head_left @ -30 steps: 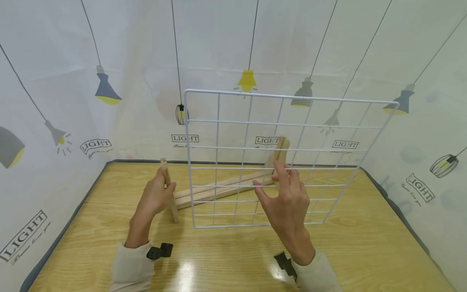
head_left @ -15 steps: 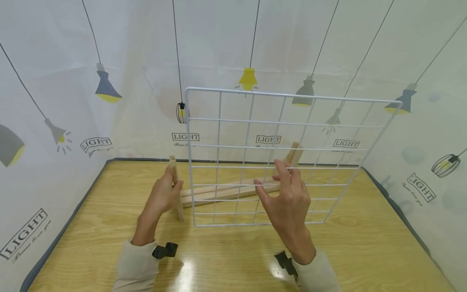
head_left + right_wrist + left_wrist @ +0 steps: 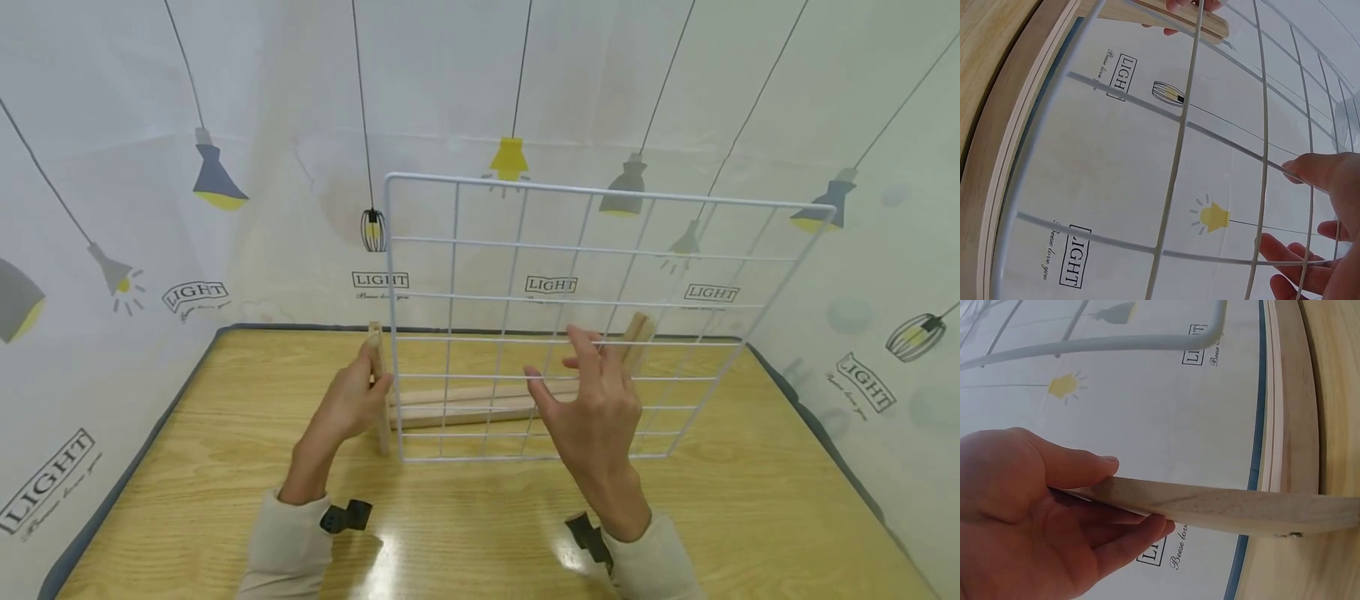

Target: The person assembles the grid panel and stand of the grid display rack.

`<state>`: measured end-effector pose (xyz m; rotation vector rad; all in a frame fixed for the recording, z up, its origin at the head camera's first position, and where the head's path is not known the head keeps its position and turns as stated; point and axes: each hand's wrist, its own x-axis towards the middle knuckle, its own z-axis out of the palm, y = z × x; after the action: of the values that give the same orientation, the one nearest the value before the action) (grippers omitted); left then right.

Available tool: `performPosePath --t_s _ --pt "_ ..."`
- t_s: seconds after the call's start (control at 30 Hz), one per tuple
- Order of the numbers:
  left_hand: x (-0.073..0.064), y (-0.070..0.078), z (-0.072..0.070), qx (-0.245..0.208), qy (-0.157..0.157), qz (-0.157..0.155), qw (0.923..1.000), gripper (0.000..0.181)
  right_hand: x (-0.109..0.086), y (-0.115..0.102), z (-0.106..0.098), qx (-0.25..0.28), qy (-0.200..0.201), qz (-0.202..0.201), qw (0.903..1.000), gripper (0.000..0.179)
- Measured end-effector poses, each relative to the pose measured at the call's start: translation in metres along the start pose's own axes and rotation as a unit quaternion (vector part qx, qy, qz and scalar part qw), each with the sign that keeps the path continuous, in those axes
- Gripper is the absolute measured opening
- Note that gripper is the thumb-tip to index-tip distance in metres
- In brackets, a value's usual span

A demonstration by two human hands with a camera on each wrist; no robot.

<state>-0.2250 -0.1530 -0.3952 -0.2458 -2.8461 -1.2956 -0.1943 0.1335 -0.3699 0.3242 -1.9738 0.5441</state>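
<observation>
A pale wooden stand with long bars [image 3: 468,418] and an upright post at each end sits on the table behind a white wire grid panel [image 3: 600,190]. My left hand [image 3: 351,402] grips the stand's left post [image 3: 1241,509], thumb on one side and fingers on the other. A small metal fastener shows near the post's lower end in the left wrist view. My right hand [image 3: 596,417] holds the grid upright by its wires, fingers passing through the openings. That hand partly hides the bars, while the right post [image 3: 640,329] shows through the mesh.
The wood-grain table [image 3: 480,517] ends in a dark edging along a white backdrop [image 3: 300,208] printed with hanging lamps. The grid's left side stands right beside the left post in the head view.
My left hand has moved right with the left post. The stand has turned and shifted right, its bars now nearer parallel to the grid. The right hand keeps its hold on the grid, nearly still.
</observation>
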Motion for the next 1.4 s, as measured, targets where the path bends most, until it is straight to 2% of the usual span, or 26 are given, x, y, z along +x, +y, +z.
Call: performPosePath --t_s 0.3,0.47,0.7,0.77,1.17,1.4 --pt "0.0008 0.0015 0.0033 -0.011 -0.029 0.015 0.9994 0.008 0.0008 -0.0002 -0.0002 0.001 0.000 0.003 1.0000 0.060" --pt "0.0002 -0.0001 0.0029 -0.022 -0.041 0.016 0.9988 0.015 0.0005 -0.0002 0.0009 0.003 0.000 0.000 1.0000 0.060" --pt "-0.0004 -0.0021 0.0014 -0.042 -0.050 0.019 0.9977 0.039 -0.0022 0.0021 0.0033 0.005 0.003 -0.004 1.0000 0.061" --pt "-0.0005 -0.0022 0.0007 -0.042 -0.054 0.017 0.9975 0.041 -0.0025 0.0017 0.0031 0.004 0.001 -0.004 1.0000 0.061" --pt "0.0011 -0.0045 -0.0006 -0.058 -0.054 0.020 0.9967 0.047 -0.0008 -0.0018 0.0033 0.013 -0.004 0.000 0.9999 0.060" --pt "0.0021 -0.0056 0.0018 -0.061 -0.053 0.007 0.9967 0.051 -0.0027 -0.0044 0.0060 0.013 -0.008 -0.005 0.9999 0.061"
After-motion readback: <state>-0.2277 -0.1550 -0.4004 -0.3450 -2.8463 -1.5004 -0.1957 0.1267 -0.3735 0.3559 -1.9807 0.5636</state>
